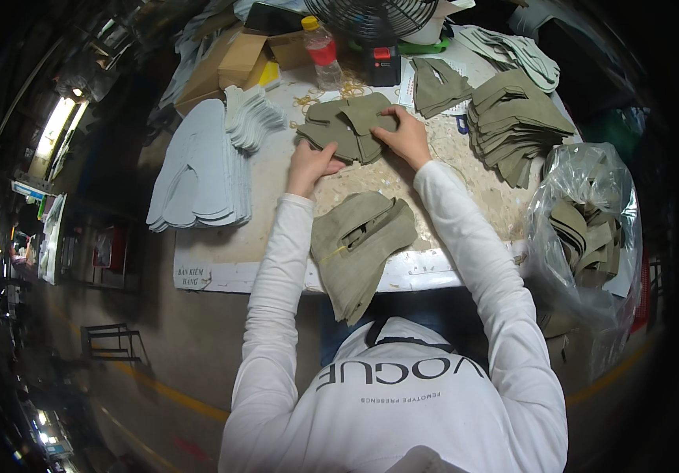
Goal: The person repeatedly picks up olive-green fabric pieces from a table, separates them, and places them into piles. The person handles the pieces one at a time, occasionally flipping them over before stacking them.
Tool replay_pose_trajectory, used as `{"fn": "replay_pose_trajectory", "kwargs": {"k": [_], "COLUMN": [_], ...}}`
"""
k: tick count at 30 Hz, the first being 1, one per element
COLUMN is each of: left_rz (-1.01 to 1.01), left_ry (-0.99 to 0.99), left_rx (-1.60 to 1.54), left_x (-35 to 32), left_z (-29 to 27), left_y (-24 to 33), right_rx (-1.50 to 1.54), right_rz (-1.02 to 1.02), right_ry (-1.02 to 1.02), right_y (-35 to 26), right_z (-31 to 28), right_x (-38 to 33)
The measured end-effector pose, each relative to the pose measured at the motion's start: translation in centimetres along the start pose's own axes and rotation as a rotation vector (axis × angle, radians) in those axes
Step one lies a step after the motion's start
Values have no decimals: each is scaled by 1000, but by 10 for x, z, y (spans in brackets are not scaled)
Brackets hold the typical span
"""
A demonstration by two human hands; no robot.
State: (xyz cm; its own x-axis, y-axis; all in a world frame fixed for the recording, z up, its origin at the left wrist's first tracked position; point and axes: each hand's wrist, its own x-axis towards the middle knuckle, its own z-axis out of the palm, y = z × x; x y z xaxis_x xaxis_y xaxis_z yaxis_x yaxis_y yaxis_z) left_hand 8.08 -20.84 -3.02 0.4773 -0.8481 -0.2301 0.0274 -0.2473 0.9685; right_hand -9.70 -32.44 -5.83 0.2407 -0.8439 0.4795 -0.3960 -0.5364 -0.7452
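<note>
Several olive-green cut pieces (330,130), suede-like and shaped like shoe uppers, lie overlapped at the middle of the table. My left hand (312,167) grips their near left edge, thumb on top. On the right side, my right hand (404,135) pinches a raised olive flap (369,117) between thumb and fingers. Closer to me, a thicker olive bundle (361,244) with a yellow band round it hangs partly over the table's front edge. The fingertips under the pieces are hidden.
Pale grey cut pieces (197,173) are stacked at left. At right lie a fanned olive stack (513,118) and a clear plastic bag (615,197) of olive pieces. A bottle (325,59), loose yellow bands (347,85), a black fan (375,16) and a cardboard box (233,63) stand behind.
</note>
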Motion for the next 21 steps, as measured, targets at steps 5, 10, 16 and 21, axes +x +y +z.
{"fn": "replay_pose_trajectory", "kwargs": {"k": [5, 10, 16, 21], "left_rz": [586, 1298, 1755, 1925], "left_ry": [-206, -777, -1192, -1215], "left_rx": [274, 299, 519, 589], "left_x": [-82, -248, -353, -393], "left_z": [-45, -118, -115, -110], "left_y": [70, 162, 176, 164], "right_rx": [-170, -486, -333, -440], "right_rz": [264, 42, -139, -259], "right_ry": [-118, -220, -681, -439], "right_y": [-7, -21, -36, -30], "right_z": [2, -24, -25, -19], "right_x": [23, 26, 32, 51]}}
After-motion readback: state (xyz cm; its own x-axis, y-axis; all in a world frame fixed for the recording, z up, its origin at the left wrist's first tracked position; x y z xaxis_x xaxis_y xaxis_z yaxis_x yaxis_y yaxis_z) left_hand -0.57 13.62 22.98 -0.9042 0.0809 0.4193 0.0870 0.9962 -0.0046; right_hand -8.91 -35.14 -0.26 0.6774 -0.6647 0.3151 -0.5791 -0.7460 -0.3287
